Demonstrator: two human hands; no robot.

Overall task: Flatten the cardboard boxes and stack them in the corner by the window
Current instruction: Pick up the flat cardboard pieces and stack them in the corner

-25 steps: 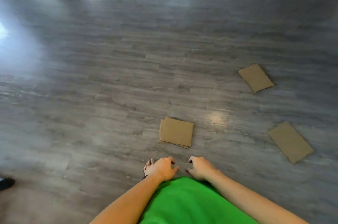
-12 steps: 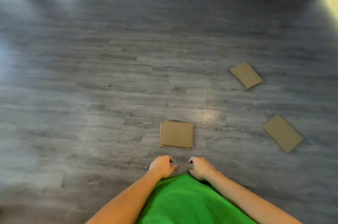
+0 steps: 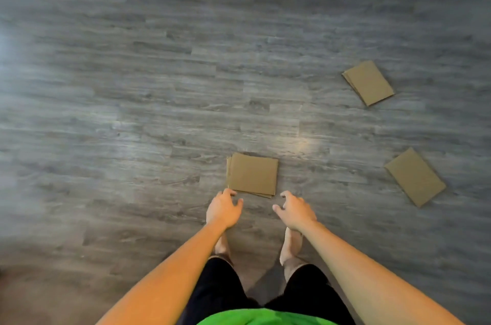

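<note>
Cardboard is lying flat in three places on a grey wood-grain plank floor (image 3: 132, 117), whose matte boards are catching soft patches of glare. Just below the middle of the frame, a small stack of flattened boxes (image 3: 252, 174) is sitting with its brown, near-square top sheet slightly offset, so thin edges of lower sheets are showing along the left and bottom sides. A second flattened box (image 3: 368, 82) is resting at the upper right, a tilted rectangle with layered edges along its left side, and a third flattened box (image 3: 415, 176) is lying at the right edge, also turned at an angle, well apart from the others. The left hand (image 3: 222, 209) is reaching with loosely spread fingers, its fingertips right at the stack's lower left corner, gripping nothing. The right hand (image 3: 294, 210) is hovering just below the stack's lower right corner, fingers apart and gently curved, also empty. Bare feet, black shorts and a bright green shirt are filling the bottom centre.
</note>
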